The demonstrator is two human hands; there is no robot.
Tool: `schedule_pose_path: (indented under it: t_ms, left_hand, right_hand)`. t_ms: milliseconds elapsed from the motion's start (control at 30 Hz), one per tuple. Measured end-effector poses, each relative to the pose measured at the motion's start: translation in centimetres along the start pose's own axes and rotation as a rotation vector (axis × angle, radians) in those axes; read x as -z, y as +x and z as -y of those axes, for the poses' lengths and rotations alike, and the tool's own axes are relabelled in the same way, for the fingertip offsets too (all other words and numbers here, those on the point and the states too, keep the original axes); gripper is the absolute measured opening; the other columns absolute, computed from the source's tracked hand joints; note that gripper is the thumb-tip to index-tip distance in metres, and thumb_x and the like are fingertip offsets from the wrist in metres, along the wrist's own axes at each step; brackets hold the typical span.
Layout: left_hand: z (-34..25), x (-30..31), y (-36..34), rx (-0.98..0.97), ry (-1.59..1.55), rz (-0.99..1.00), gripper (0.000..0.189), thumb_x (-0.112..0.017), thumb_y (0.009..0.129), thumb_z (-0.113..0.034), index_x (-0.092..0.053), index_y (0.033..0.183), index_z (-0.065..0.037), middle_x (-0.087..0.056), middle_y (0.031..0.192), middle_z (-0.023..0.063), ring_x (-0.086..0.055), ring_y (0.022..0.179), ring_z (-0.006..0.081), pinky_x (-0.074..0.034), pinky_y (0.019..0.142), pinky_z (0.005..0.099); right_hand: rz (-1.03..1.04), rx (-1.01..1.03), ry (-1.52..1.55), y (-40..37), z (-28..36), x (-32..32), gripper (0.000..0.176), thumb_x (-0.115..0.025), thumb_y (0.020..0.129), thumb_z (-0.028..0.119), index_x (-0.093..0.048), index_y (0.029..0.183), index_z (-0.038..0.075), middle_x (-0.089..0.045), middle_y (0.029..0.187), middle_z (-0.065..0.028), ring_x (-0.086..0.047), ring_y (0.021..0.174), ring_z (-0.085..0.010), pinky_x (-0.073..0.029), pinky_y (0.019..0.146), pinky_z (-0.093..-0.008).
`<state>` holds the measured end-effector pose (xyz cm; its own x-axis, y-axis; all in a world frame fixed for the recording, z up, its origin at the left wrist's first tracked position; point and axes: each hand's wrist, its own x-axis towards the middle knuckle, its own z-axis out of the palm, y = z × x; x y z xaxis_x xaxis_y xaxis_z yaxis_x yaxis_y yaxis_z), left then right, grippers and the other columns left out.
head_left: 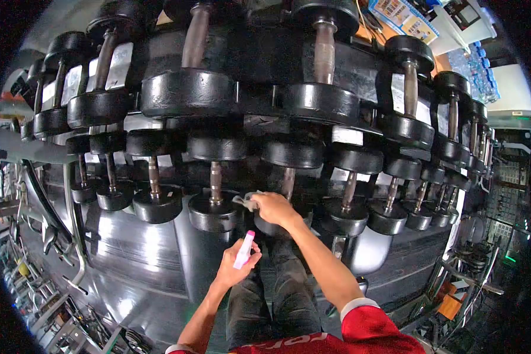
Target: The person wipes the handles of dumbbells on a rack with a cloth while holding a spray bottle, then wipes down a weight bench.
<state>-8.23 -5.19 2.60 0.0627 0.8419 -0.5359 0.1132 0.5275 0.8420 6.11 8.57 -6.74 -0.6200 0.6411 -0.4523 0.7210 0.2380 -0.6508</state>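
My left hand point(237, 264) is closed around a slim white bottle with a pink tip point(243, 250), held upright in front of my legs. Further forward, my right hand point(272, 207) grips a crumpled pale grey cloth point(248, 201). That cloth is at the near right edge of a black dumbbell point(216, 217) on the lower rack row; whether it touches is hard to tell. Under my right hand lies another black dumbbell point(292, 152), its near end partly hidden by the hand and forearm.
Above, a second row of larger dumbbells point(187, 93) spans the rack. Water bottles point(475, 71) and a printed sheet point(404, 17) are at the upper right. Gym machine frames point(53, 218) stand at the left, and an orange-brown block point(451, 304) lies at the lower right.
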Motion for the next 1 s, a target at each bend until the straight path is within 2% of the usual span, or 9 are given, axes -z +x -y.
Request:
schedule_pose_path:
  t_ms: [133,233,300,433,500,567,700,833,1000]
  left_hand:
    - [1.1,0.1,-1.1,-0.032,-0.036,-0.004,0.016,-0.068,0.081,-0.007,-0.058,0.092,-0.005,-0.060,0.071,0.0030,-0.057,0.057,0.0095,-0.046,0.053,0.0255]
    - [1.8,0.2,-1.9,-0.081,0.027,-0.016,0.016,-0.069,0.081,-0.008,-0.058,0.092,-0.005,-0.060,0.070,0.0025,-0.057,0.057,0.0089,-0.046,0.052,0.0253]
    - [2.1,0.4,-2.6,0.072,-0.129,0.011,0.016,-0.069,0.081,-0.008,-0.058,0.093,-0.005,-0.059,0.068,0.0019,-0.057,0.057,0.0085,-0.046,0.053,0.0250]
    - [3.5,0.0,-3.7,0.075,-0.153,-0.019,0.016,-0.068,0.082,-0.009,-0.058,0.093,-0.005,-0.058,0.066,0.0012,-0.057,0.056,0.0082,-0.046,0.052,0.0245]
    - [4.4,-0.2,-4.1,0.043,-0.135,-0.059,0.016,-0.068,0.082,-0.010,-0.058,0.094,-0.005,-0.058,0.065,0.0010,-0.057,0.054,0.0083,-0.045,0.051,0.0244]
    - [4.1,-0.2,-4.7,0.055,-0.131,-0.070,0.016,-0.068,0.082,-0.009,-0.058,0.094,-0.005,-0.058,0.065,0.0010,-0.056,0.054,0.0082,-0.045,0.050,0.0245]
    - [4.3,-0.4,-6.1,0.108,-0.130,-0.090,0.015,-0.067,0.082,-0.009,-0.058,0.094,-0.005,-0.058,0.065,0.0013,-0.055,0.053,0.0081,-0.044,0.050,0.0247]
    - [4.7,-1.8,-7.7,0.070,-0.064,-0.155,0.016,-0.067,0.082,-0.007,-0.057,0.094,-0.004,-0.059,0.066,0.0025,-0.056,0.054,0.0079,-0.044,0.050,0.0240]
    - [5.4,-5.0,-9.8,0.059,-0.129,-0.190,0.016,-0.066,0.081,-0.004,-0.057,0.094,-0.004,-0.059,0.067,0.0029,-0.056,0.055,0.0076,-0.044,0.051,0.0240]
  right_hand:
    - [-0.081,0.069,0.306,-6.8,-0.6,4.1,0.036,-0.050,0.083,0.002,-0.057,0.117,0.012,-0.060,0.117,-0.0158,-0.057,0.107,-0.0370,-0.047,0.089,-0.0438]
    - [-0.109,-0.036,0.331,-8.5,-0.5,5.0,0.037,-0.051,0.084,0.000,-0.055,0.120,0.009,-0.060,0.115,-0.0182,-0.058,0.103,-0.0379,-0.048,0.086,-0.0388]
    - [-0.138,-0.060,0.290,-7.9,0.1,4.4,0.036,-0.052,0.082,0.004,-0.057,0.117,0.012,-0.061,0.117,-0.0141,-0.057,0.107,-0.0354,-0.048,0.088,-0.0426]
    - [-0.155,0.333,0.026,-4.6,2.0,1.6,0.031,-0.061,0.076,0.011,-0.066,0.106,0.021,-0.064,0.109,-0.0041,-0.059,0.107,-0.0237,-0.047,0.093,-0.0373]
    - [-0.029,0.413,-0.384,-3.6,2.6,-2.1,0.029,-0.060,0.077,0.014,-0.068,0.104,0.022,-0.065,0.103,-0.0021,-0.056,0.111,-0.0233,-0.039,0.101,-0.0448]
    - [0.121,0.268,-0.922,-2.9,5.0,-5.5,0.019,-0.058,0.077,0.016,-0.072,0.089,0.016,-0.066,0.095,-0.0030,-0.054,0.110,-0.0244,-0.025,0.107,-0.0500]
    - [0.041,0.287,-1.076,-3.3,5.1,-6.9,0.020,-0.054,0.081,0.018,-0.072,0.088,0.010,-0.065,0.091,-0.0065,-0.053,0.110,-0.0280,-0.019,0.110,-0.0546]
    - [-0.092,0.391,-0.933,-5.4,4.1,-5.6,0.020,-0.054,0.082,0.017,-0.071,0.090,0.011,-0.061,0.106,-0.0065,-0.050,0.116,-0.0276,-0.021,0.111,-0.0496]
    - [-0.413,0.488,-0.572,-10.3,0.7,-3.7,0.037,-0.057,0.080,0.019,-0.061,0.116,0.019,-0.055,0.127,-0.0042,-0.047,0.122,-0.0224,-0.027,0.110,-0.0477]
